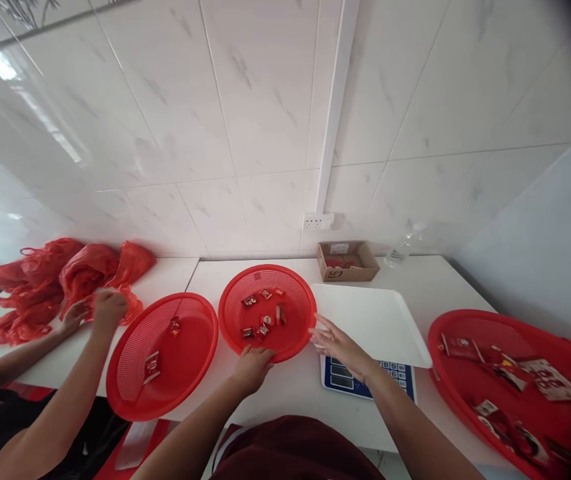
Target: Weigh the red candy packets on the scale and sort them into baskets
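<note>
beyond the middle basket's (pixel 293 337) right side, the right basket (pixel 458 387) runs into the dark edge of the view, so some of its packets are hard to make out. the person's right forearm hides part of the keypad on the scale (pixel 370 313), just right of the middle basket. left of that basket, the co-worker's hands (pixel 109 308) are blurred; what they hold cannot be told.

the table (pixel 275 390) under the middle basket is white, and behind it rises a tiled wall (pixel 265 133) with a socket (pixel 318 221).

the middle basket holds several small packets (pixel 267 320). the person's left hand (pixel 254 367) lies on its near rim, though whether the thumb pinches it cannot be told; the right hand (pixel 338 343) is spread at its right rim. the left basket (pixel 185 367), beside it, holds two packets. red bags (pixel 88 267) lie farther left, beyond these baskets. behind the middle basket, to its right, stand a cardboard box (pixel 348 261) and a clear bottle (pixel 401 248).
</note>
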Demonstrator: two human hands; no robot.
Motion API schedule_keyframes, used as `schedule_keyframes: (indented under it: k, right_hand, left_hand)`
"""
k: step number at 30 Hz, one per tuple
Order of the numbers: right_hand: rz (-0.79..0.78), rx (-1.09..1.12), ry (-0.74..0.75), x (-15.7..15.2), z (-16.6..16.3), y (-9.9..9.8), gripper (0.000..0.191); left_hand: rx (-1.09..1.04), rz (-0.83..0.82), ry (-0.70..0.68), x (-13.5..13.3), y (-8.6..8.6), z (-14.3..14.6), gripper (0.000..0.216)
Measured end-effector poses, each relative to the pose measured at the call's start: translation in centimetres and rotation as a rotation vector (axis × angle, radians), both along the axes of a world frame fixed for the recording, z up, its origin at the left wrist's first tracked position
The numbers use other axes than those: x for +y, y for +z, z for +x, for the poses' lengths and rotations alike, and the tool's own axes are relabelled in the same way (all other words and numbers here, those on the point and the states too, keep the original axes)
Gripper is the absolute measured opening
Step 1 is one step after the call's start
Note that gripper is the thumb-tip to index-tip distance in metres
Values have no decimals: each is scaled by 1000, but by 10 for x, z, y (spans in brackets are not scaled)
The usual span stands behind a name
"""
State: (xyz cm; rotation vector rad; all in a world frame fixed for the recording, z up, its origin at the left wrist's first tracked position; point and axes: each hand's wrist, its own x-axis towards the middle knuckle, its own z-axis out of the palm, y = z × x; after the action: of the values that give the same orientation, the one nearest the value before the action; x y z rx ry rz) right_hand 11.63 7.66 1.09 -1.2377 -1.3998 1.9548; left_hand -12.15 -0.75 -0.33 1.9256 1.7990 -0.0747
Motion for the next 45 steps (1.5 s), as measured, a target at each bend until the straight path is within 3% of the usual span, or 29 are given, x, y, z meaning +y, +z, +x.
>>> schedule_keyframes:
  k: [4,7,10,15,19,23,26,30,32,35,39,43,45]
  right_hand:
    - [-58,-85,9,-49,39,-14,77]
    - [-109,-158,-154,-94,70,-26,77]
    - [-167,-180,-340,-132,96,-30,75]
    - [-140,-203,-562,-157,132,-25,74]
    - [-11,-236,-770,-135,176,-30,62]
    - [154,-469,-916,-91,243,-53,50]
    - [223,-885,-760,-60,292,-78,54]
    - [55,-1207,-356,-37,321,-106,80]
    - [35,-1201,-195,-32,319,-113,86]
    - [166,-1098,-136,-28,313,-115,63]
    - [306,-843,-243,-19,322,-113,34]
    - [275,-750,-339,-2,353,-114,38]
    - [284,-699,-474,8,368,-112,44]
  left_hand:
    - [28,22,-15,9,4,-9,31]
    - [42,43,-46,20,4,-20,33]
    - [91,110,-22,38,-6,-31,34]
    - [89,283,0,61,-29,-26,42]
    - [-38,464,-29,54,-39,7,46]
    - [-203,457,-106,31,-45,55,43]
    - [-246,414,-101,17,-47,96,41]
    - [-256,369,-99,11,-45,151,41]
    - [-258,349,-100,13,-40,175,41]
    - [-253,313,-84,13,-32,207,41]
    - [-226,272,-69,8,-24,233,40]
    - [-231,258,-56,4,-20,243,38]
    - [-237,276,-43,5,-19,246,36]
